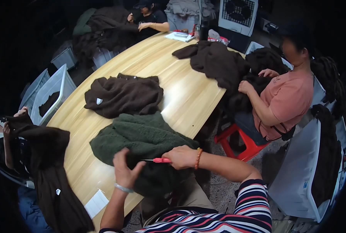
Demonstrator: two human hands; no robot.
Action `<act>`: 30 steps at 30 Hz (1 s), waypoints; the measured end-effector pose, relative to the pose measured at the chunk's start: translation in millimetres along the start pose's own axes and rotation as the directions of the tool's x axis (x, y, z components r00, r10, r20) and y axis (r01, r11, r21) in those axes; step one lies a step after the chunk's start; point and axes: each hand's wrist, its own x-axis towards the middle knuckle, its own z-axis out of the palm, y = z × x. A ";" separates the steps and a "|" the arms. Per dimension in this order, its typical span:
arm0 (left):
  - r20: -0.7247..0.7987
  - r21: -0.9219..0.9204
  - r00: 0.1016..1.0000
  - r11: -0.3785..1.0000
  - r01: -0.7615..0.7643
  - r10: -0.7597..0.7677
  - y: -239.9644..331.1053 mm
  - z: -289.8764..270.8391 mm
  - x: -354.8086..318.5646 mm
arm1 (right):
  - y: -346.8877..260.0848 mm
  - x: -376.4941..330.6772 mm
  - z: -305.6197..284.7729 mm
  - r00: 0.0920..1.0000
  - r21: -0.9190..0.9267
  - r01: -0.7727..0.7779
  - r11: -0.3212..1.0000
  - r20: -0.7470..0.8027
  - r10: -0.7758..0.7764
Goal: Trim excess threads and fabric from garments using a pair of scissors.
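A dark green fleecy garment (142, 132) lies bunched at the near edge of the table, its lower part hanging over my lap. My right hand (182, 157) is closed around a red-handled tool (160, 160) with a thin metal shaft pointing left; its exact kind is unclear. Over the garment's near left side is my left hand (125, 171), slightly blurred, thumb and fingers apart with nothing seen in them. Whether it touches the cloth I cannot tell. Just beyond the green garment rests a dark brown knitted garment (124, 95) with a small white tag.
Around the curved wooden table (177, 99) sit other people handling brown garments. At right, one sits on a red stool (241, 141). Grey plastic bins (293, 174) stand right and left. A white paper (96, 203) lies at the near left edge.
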 end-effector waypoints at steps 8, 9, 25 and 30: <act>0.096 -0.171 0.968 0.954 0.245 -0.232 -12.6 4.6 -18.8 | 81.5 -72.5 -49.0 0.941 0.284 -0.058 0.957 -0.303 0.147; 0.099 -0.172 0.967 0.953 0.250 -0.236 -12.5 1.8 -29.4 | 89.9 -71.3 -49.1 0.915 0.225 -0.193 0.955 -0.310 0.258; 0.778 -0.626 0.513 -0.371 0.687 -0.362 48.5 27.2 -67.7 | 14.7 -95.8 -12.6 0.969 0.166 0.246 0.955 -0.067 -0.238; 0.839 -0.543 0.509 -0.349 0.764 -0.191 58.9 6.8 -35.4 | 50.1 -159.7 -27.8 0.974 0.334 0.216 0.918 -0.143 -0.177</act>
